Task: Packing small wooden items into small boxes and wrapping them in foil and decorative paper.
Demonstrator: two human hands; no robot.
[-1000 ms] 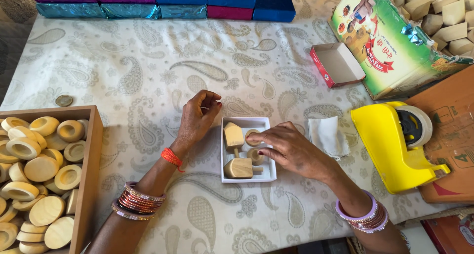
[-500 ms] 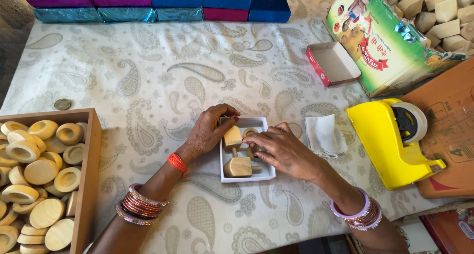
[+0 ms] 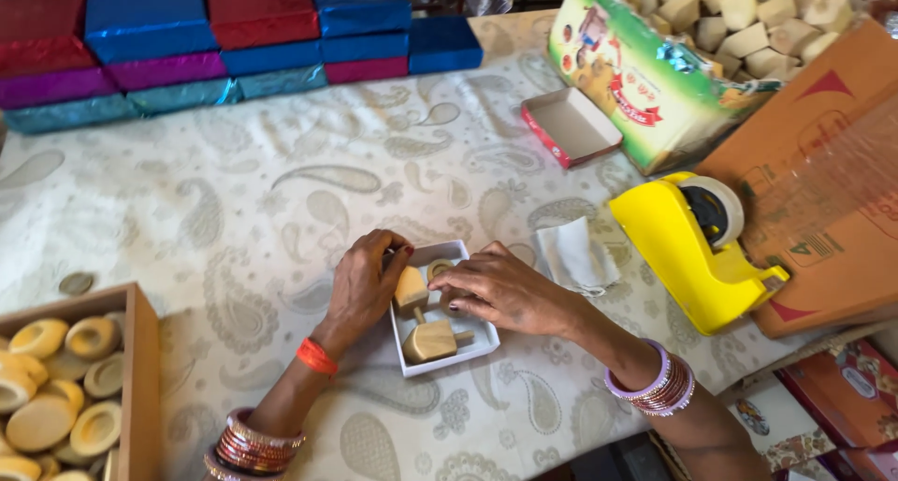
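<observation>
The box [image 3: 447,348] lay between both hands; left hand [image 3: 363,284] pinched one top [image 3: 411,289], right hand [image 3: 496,290] rested open, fingers inside.

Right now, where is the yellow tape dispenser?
The yellow tape dispenser stands on the table's right side, between the folded white cloth and the brown cardboard box.

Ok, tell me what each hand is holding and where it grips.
The left hand pinches the upper wooden top by its body inside the small white box. The right hand rests over the box; whether it holds anything cannot be told.
</observation>
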